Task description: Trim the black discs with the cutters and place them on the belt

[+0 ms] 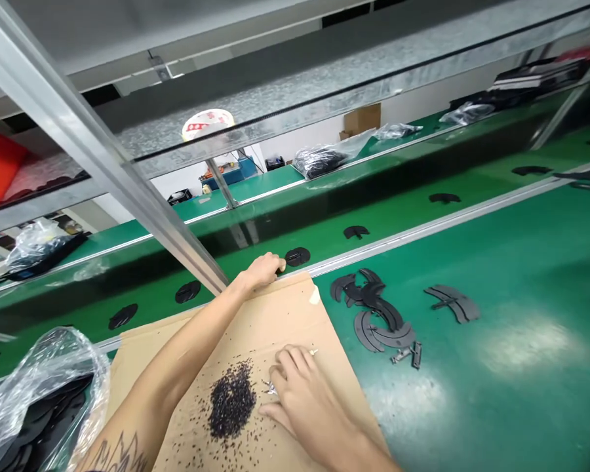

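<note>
Factory assembly workshop, as shown by the green conveyor belt point(398, 213), metal-framed shelving point(122, 157) and scattered black parts point(373, 298).

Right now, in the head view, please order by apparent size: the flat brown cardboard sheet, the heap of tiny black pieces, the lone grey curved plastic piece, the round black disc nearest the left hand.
1. Brown cardboard sheet
2. Heap of tiny black pieces
3. Lone grey curved plastic piece
4. Round black disc
</note>
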Motion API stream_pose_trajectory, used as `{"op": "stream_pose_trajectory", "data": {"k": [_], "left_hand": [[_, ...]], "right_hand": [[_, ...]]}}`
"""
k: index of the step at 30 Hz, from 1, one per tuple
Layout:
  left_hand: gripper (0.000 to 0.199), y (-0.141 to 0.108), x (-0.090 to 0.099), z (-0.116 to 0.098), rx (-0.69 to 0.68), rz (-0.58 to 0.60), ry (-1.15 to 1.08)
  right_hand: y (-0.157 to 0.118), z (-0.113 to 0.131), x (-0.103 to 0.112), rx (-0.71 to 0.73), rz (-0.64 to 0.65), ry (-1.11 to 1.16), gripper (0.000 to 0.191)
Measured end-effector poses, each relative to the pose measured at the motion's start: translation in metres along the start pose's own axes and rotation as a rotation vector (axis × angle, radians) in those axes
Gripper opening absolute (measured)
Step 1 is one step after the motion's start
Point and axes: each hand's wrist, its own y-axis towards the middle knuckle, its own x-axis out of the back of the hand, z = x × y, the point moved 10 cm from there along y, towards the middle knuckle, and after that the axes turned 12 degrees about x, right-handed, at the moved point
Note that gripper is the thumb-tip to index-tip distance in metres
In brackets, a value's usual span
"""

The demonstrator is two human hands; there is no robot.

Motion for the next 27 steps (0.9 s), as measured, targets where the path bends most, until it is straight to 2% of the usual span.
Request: {"op": "stream_pose_trajectory", "data": {"k": [3,5,6,9,11,13,15,17,18,20,21,23,24,27], "left_hand": [[0.011,-0.017,0.018,-0.001,-0.009,-0.04,-0.096],[0.004,-0.034,0.038,-0.005,-0.029,-0.1,-0.205],[0.005,-0.046,0.047,-0.006,-0.044,-0.125,-0.268],[0.008,-0.091,0.065,-0.009,-0.093,-0.138,-0.459],[0.013,-0.129,0.064,-0.007,-0.102,-0.119,-0.559],[0.021,-0.168,0.053,-0.004,-0.088,-0.057,-0.725],[0.029,-0.205,0.037,-0.003,-0.069,0.054,-0.934],[0.033,-0.238,0.027,0.0,-0.063,0.142,-1.047],[0.034,-0.253,0.027,0.005,-0.056,0.153,-1.017],[0.031,-0.281,0.033,0.029,0.023,0.119,-0.763],[0.027,-0.295,0.038,0.05,0.12,0.094,-0.551],[0.017,-0.327,0.054,0.11,0.399,0.054,-0.08],[0.015,-0.345,0.066,0.141,0.536,0.035,0.069],[0.015,-0.392,0.095,0.22,0.798,-0.029,0.228]], "right_hand": [[0.0,-0.001,0.004,-0.012,-0.033,0.074,0.028],[-0.001,-0.007,0.013,-0.03,-0.107,0.132,0.014],[-0.001,-0.013,0.019,-0.05,-0.172,0.154,0.014],[-0.006,-0.038,0.042,-0.167,-0.418,0.25,0.034],[-0.007,-0.055,0.046,-0.26,-0.529,0.437,0.047],[0.002,-0.059,0.033,-0.322,-0.49,0.744,0.058],[0.016,-0.048,0.009,-0.362,-0.324,1.026,0.064],[0.027,-0.034,-0.011,-0.401,-0.145,1.148,0.06],[0.03,-0.03,-0.02,-0.421,-0.079,1.158,0.056],[0.037,-0.029,-0.033,-0.456,-0.009,1.13,0.053],[0.041,-0.032,-0.038,-0.475,-0.003,1.1,0.053],[0.045,-0.038,-0.043,-0.524,-0.026,1.059,0.055],[0.047,-0.04,-0.045,-0.553,-0.036,1.056,0.056],[0.049,-0.034,-0.05,-0.609,-0.031,1.12,0.058]]}}
